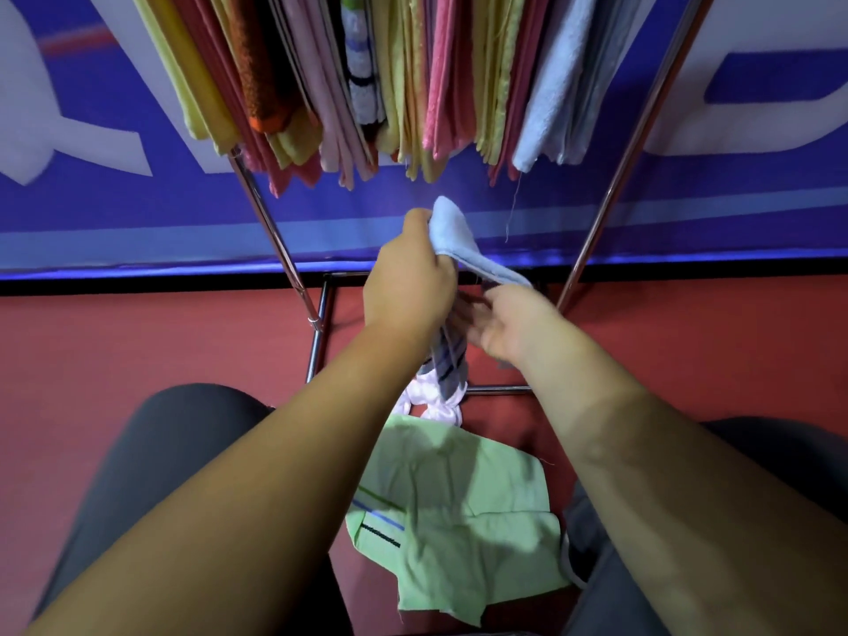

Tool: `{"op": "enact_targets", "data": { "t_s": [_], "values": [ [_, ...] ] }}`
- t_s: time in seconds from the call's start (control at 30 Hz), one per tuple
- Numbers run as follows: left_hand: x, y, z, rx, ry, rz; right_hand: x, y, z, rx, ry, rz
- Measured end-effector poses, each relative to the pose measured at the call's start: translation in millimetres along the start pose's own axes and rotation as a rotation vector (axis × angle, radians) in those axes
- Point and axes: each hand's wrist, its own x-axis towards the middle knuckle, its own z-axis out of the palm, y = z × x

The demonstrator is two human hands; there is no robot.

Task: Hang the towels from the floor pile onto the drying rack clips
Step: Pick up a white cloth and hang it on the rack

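nearest, a light green cloth towel lies on the red floor. beyond, the left hand has its grip closed on a pale blue terry towel, its length hanging down. the right hand beside it is blurred, so i cannot tell its grip. the crowded chrome drying rack stands just above.

We have just one camera, worn on the head. It looks forward and down past both arms, close to the left hand and right hand. Its wide view takes in the hanging towels up top and the red floor below.
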Motion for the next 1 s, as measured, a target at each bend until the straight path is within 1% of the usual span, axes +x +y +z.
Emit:
{"op": "enact_targets", "data": {
  "t_s": [0.1, 0.13, 0.2, 0.23, 0.27, 0.3, 0.33, 0.37, 0.4, 0.43, 0.57, 0.73, 0.9, 1.0],
  "values": [
    [-6.8, 12.3, -11.9, 0.042, 0.007, 0.052, -18.0, 6.2, 3.2, -0.209, -0.072, 0.099],
    [-10.5, 16.8, -17.6, 0.056, 0.009, 0.067, -28.1, 4.1, 3.0, -0.315, -0.057, 0.116],
    [-16.7, 23.5, -27.1, 0.09, 0.008, 0.097, -40.6, -0.9, -0.3, -0.519, 0.047, 0.12],
    [-20.5, 27.8, -33.7, 0.105, 0.007, 0.111, -43.8, -2.6, -3.9, -0.651, 0.138, 0.065],
    [-24.3, 31.6, -40.5, 0.117, 0.002, 0.118, -45.3, -2.6, -9.3, -0.803, 0.247, -0.065],
    [-28.2, 36.9, -49.2, 0.126, 0.001, 0.126, -46.3, -2.9, -14.6, -0.917, 0.313, -0.264],
    [-30.5, 41.0, -55.3, 0.127, -0.002, 0.13, -48.6, -2.9, -18.6, -0.971, 0.324, -0.466],
    [-33.1, 46.1, -63.4, 0.124, 0.001, 0.135, -54.5, -4.1, -19.8, -0.991, 0.311, -0.632],
    [-36.7, 51.2, -72.7, 0.114, 0.013, 0.14, -61.8, -5.5, -20.0, -1.003, 0.28, -0.749],
    [-39.3, 56.3, -81.4, 0.097, 0.033, 0.15, -69.7, -7.8, -18.7, -0.999, 0.244, -0.812],
    [-39.0, 70.0, -112.4, 0.046, 0.127, 0.25, -113.4, -27.5, -8.5, -0.925, 0.153, -0.838],
    [-40.7, 77.8, -132.3, 0.22, 0.12, 0.394, -165.3, -61.4, 4.6, -0.886, 0.15, -0.916],
    [-42.8, 99.8, -133.7, 0.355, 0.13, 0.426, -213.1, -102.1, 17.5, -0.932, 0.148, -1.01],
    [-43.4, 126.9, -133.7, 0.305, 0.133, 0.439, -236.8, -123.9, 26.8, -1.013, 0.158, -1.082]
  ]
}}
